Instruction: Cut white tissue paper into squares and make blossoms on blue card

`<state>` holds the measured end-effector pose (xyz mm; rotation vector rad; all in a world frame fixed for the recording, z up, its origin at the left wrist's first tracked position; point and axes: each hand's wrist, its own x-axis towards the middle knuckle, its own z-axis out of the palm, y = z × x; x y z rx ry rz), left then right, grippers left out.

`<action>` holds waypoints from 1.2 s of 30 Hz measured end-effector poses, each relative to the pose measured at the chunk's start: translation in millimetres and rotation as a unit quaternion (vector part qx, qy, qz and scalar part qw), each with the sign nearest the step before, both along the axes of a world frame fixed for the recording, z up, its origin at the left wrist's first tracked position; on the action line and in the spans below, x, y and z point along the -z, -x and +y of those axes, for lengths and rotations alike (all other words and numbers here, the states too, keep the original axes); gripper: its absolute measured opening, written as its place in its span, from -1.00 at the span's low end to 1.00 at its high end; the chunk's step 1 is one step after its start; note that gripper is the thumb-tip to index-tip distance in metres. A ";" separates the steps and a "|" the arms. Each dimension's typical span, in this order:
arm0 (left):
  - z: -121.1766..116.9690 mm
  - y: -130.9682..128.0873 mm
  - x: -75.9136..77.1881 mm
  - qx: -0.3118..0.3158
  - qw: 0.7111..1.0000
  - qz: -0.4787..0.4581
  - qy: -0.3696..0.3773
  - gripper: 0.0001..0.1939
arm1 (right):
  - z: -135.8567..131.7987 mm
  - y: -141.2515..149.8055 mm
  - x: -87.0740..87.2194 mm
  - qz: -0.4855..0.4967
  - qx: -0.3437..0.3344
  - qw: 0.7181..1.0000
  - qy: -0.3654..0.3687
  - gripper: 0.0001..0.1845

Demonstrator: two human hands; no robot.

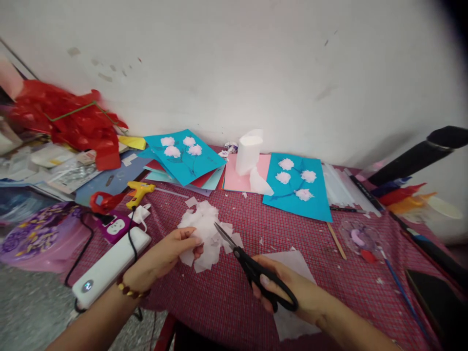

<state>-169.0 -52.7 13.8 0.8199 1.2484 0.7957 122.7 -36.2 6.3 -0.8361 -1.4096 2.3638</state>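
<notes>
A loose pile of cut white tissue paper pieces lies on the red checked tablecloth. At its left edge my left hand touches it, thumb and fingers drawn together; what is between the fingertips is hidden. My right hand grips black-handled scissors, fingers through the handles. The blades look nearly closed and point up and left, their tips over the right side of the pile. Beneath and beside my right hand lies a flat white sheet.
Blue cards with white paper flowers lie toward the wall, with a white tissue bundle between them. A yellow glue gun, a purple socket block and a white power bank with cords sit left. A paintbrush lies right.
</notes>
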 end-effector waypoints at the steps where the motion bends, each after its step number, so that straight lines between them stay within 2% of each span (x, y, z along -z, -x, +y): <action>1: 0.8 -0.4 -1.3 -0.010 1.000 -0.003 0.000 -0.77 | -0.9 -2.2 -1.1 0.009 -0.002 1.000 0.002 -0.43; 4: 5.2 -4.9 -4.3 -0.049 0.999 -0.022 0.009 -0.78 | -4.2 -8.5 -2.9 0.030 -0.001 0.999 0.020 -0.44; 8: 11.9 -15.3 -4.4 -0.043 0.998 -0.043 -0.016 -0.75 | -6.4 -10.9 -1.2 0.010 -0.011 1.000 0.023 -0.42; 12: 14.7 -26.0 -8.3 -0.035 0.998 -0.041 -0.015 -0.46 | -5.3 -7.1 -1.2 -0.001 -0.024 1.000 0.004 -0.40; 14: 14.8 -30.2 -11.8 -0.017 0.999 -0.034 -0.011 -0.43 | -4.2 -4.4 -2.7 -0.001 -0.028 1.000 -0.008 -0.41; 24: 17.5 -38.9 -13.9 0.011 1.000 -0.021 -0.020 -0.49 | -4.3 1.2 -0.8 -0.004 -0.014 0.999 -0.042 -0.47; 28: 15.9 -37.5 -13.4 0.000 0.998 -0.054 -0.012 -0.47 | -4.7 -0.1 4.6 -0.018 0.010 0.999 -0.031 -0.48; 32: 8.2 -31.4 -10.6 -0.027 0.995 -0.085 0.039 -0.66 | -3.5 -0.7 7.3 -0.029 0.027 0.999 -0.021 -0.47; 36: 3.9 -24.6 -9.0 -0.017 0.999 -0.030 0.037 -0.72 | -3.5 -2.2 6.2 0.005 0.029 1.000 -0.011 -0.48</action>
